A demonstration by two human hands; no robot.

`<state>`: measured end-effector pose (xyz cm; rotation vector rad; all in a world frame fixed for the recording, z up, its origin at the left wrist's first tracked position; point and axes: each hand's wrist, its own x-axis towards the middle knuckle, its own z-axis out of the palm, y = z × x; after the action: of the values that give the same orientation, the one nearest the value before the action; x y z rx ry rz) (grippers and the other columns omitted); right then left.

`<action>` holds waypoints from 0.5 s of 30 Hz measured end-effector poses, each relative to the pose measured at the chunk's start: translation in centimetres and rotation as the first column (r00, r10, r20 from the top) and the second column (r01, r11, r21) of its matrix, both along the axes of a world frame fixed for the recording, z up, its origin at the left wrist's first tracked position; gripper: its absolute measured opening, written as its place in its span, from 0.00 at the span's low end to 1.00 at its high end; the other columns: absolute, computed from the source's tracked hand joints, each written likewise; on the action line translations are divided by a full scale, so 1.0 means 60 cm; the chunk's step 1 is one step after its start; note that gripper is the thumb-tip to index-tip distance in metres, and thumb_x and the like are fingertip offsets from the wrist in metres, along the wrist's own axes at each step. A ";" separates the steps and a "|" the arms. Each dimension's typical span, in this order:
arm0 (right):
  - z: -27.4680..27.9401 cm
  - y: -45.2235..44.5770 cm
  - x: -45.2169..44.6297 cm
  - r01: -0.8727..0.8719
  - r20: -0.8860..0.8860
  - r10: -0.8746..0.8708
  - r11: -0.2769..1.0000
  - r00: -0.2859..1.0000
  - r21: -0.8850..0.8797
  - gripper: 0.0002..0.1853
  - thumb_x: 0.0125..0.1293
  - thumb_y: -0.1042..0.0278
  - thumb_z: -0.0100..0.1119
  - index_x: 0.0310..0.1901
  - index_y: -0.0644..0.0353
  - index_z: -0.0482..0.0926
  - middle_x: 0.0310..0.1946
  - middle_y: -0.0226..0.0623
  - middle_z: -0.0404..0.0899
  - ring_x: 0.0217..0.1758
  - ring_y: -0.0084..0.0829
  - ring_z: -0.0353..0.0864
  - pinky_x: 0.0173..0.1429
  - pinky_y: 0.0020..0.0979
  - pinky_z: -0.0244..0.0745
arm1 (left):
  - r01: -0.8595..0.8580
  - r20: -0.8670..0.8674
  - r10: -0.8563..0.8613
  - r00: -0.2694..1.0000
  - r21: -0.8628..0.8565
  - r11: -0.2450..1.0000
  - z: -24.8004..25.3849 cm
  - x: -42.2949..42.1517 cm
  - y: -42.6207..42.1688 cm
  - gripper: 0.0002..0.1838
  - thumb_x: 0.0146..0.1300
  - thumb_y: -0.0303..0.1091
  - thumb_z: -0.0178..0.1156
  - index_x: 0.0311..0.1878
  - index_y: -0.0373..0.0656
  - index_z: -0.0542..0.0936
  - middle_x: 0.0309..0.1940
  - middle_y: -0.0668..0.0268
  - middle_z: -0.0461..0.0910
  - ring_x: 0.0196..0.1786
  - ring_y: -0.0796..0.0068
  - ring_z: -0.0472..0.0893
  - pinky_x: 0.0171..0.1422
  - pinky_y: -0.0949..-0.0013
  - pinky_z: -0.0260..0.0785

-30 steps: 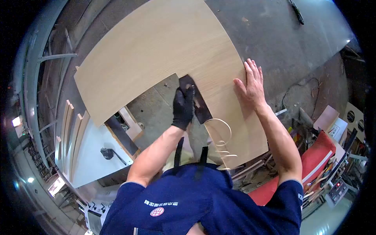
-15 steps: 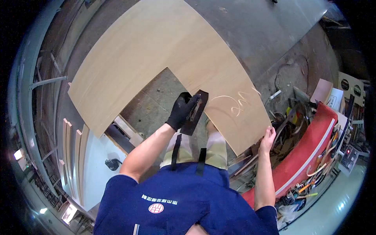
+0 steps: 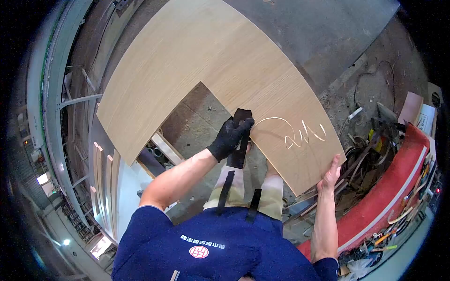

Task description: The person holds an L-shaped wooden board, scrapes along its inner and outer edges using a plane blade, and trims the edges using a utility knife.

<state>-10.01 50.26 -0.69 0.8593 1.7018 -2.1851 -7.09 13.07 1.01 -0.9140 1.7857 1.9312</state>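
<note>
My left hand (image 3: 229,140), in a black glove, is closed around a long black tool that looks like a hand plane (image 3: 242,114). The tool lies along the inner cut edge of a large L-shaped wood-grain panel (image 3: 187,51). My bare right hand (image 3: 330,177) grips the near right corner of that panel, its fingers partly hidden by the edge. On the panel's right arm lie thin curled shavings (image 3: 293,140), between the two hands.
A red padded piece with a white stripe (image 3: 389,192) stands at the right, with tools and cables (image 3: 389,234) beside it. Upright wooden strips (image 3: 110,187) and a white board (image 3: 131,192) are at the left. Scraps lie on the floor under the panel.
The view has shifted, so the panel and both hands appear farther right. The tool is tilted more upright along the inner edge. The curled shavings lie spread differently on the panel.
</note>
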 end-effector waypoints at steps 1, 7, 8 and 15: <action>0.001 0.004 0.004 0.002 0.009 -0.002 1.000 1.000 -0.001 0.36 0.74 0.41 0.56 0.71 0.62 0.64 0.67 0.42 0.73 0.66 0.38 0.76 0.69 0.43 0.74 | -0.025 -0.005 0.025 1.000 0.009 1.000 -0.004 0.001 0.002 0.17 0.72 0.51 0.61 0.41 0.45 0.79 0.30 0.74 0.75 0.34 0.80 0.74 0.36 0.71 0.69; 0.012 -0.019 -0.005 0.048 -0.003 -0.048 0.999 0.999 -0.003 0.31 0.74 0.44 0.58 0.62 0.66 0.75 0.56 0.40 0.82 0.55 0.35 0.84 0.60 0.40 0.81 | -0.145 0.043 0.144 0.989 0.033 0.989 0.013 -0.004 0.026 0.16 0.72 0.49 0.61 0.45 0.45 0.77 0.32 0.71 0.75 0.36 0.78 0.76 0.40 0.69 0.71; 0.008 -0.012 0.000 0.054 -0.004 -0.053 0.998 0.999 0.032 0.31 0.74 0.44 0.58 0.62 0.66 0.75 0.57 0.41 0.82 0.55 0.35 0.84 0.59 0.40 0.81 | -0.148 0.026 0.147 0.989 0.023 0.989 0.019 -0.003 0.036 0.16 0.71 0.48 0.61 0.45 0.44 0.77 0.32 0.70 0.75 0.36 0.77 0.77 0.40 0.68 0.72; 0.005 -0.006 0.006 0.038 0.045 -0.036 0.998 0.998 -0.041 0.32 0.76 0.44 0.55 0.67 0.63 0.70 0.61 0.39 0.78 0.60 0.34 0.80 0.63 0.39 0.78 | 0.029 -0.307 -0.164 0.937 -0.399 0.917 -0.072 0.070 0.144 0.18 0.77 0.37 0.54 0.62 0.36 0.75 0.50 0.61 0.80 0.50 0.69 0.79 0.56 0.62 0.74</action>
<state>-9.66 49.90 -0.40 0.9287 1.6271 -2.2005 -2.88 21.71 -3.34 -0.6127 2.4288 1.7799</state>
